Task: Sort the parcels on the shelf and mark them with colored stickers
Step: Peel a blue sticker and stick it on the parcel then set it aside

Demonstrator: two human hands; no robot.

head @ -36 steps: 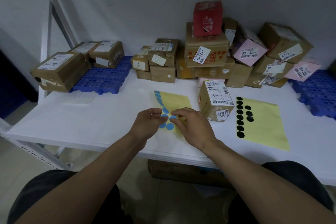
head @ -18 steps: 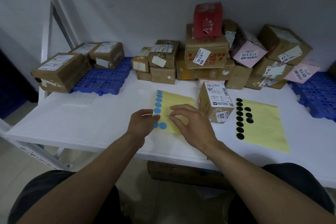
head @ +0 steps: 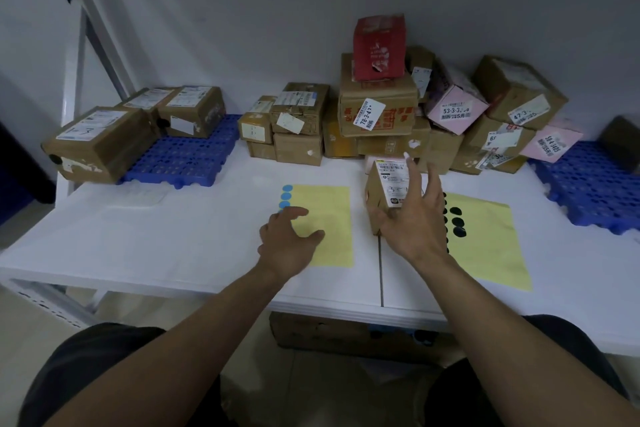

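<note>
White shelf — blue-dot sheet, black-dot sheet, L pallet, R pallet, parcel pile at back.

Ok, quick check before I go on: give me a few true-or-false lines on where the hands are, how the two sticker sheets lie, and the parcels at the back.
The left hand rests on the blue-sticker sheet. True.
The black-sticker sheet lies left of the blue one. False: it lies to the right, past the small parcel.
A red box tops the parcel pile at the back. True.
The right hand grips the red box. False: it is at the small parcel, fingers spread.
The left blue pallet carries nothing. False: brown parcels sit on it.
</note>
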